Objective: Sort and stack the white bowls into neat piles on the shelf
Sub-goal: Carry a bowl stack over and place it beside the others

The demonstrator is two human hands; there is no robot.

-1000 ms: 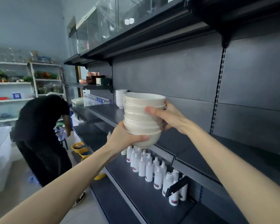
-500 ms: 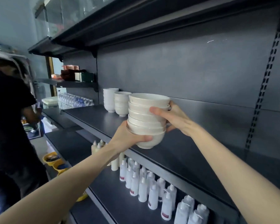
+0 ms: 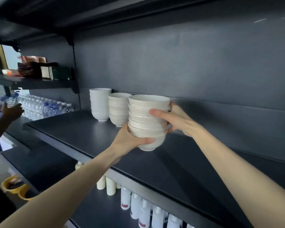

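Third pile of bowls coming in, not yet let go

From the head camera: two piles of white bowls, a taller pile (image 3: 99, 104) and a shorter pile (image 3: 118, 111), already stand side by side at the back of the dark shelf (image 3: 72, 129). A further stack of bowls (image 3: 148, 122) is held just right of them, near the shorter pile. The left hand (image 3: 130, 142) cups the bottom bowl, thumb curled round its side. The right hand (image 3: 174, 120) clasps the upper bowls, thumb across the front and fingers behind. I can't tell whether the stack's foot touches the shelf. I'd say what's left is setting it down, releasing it and lining it up; its rims look slightly uneven. White bottles (image 3: 135, 204) fill the shelf below.
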